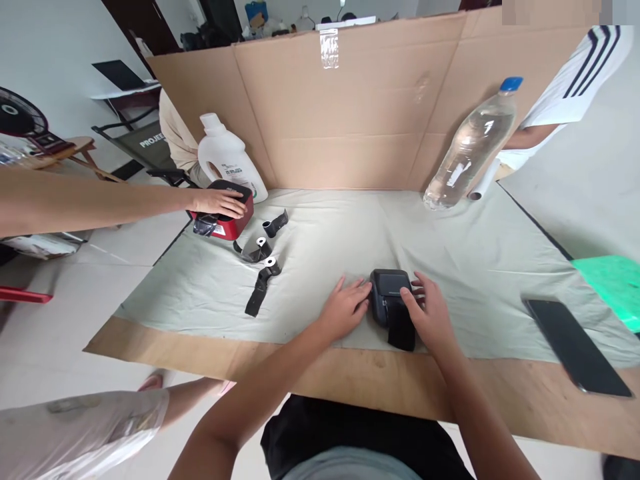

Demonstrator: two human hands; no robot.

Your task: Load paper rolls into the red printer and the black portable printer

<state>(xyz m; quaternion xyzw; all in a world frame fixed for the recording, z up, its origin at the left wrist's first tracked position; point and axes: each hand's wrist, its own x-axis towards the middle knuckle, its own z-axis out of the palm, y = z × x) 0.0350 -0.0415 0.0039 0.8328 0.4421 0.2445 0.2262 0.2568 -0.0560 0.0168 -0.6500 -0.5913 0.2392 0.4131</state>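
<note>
A small black printer (389, 285) lies on the grey-green cloth (475, 267) near the table's front edge. A black strip (401, 328) hangs out of its front. My left hand (345, 308) rests flat on the cloth, fingers stretched, tips touching the printer's left side. My right hand (429, 312) grips the printer's right side, its thumb by the strip.
Another person's hand (220, 201) rests on a red and black device (231, 225) at back left, beside a white jug (227, 159). Black tape rolls (261, 257) lie between. A clear bottle (470, 147), a phone (575, 347), a green stool (613, 283) and a cardboard wall (350, 113) surround.
</note>
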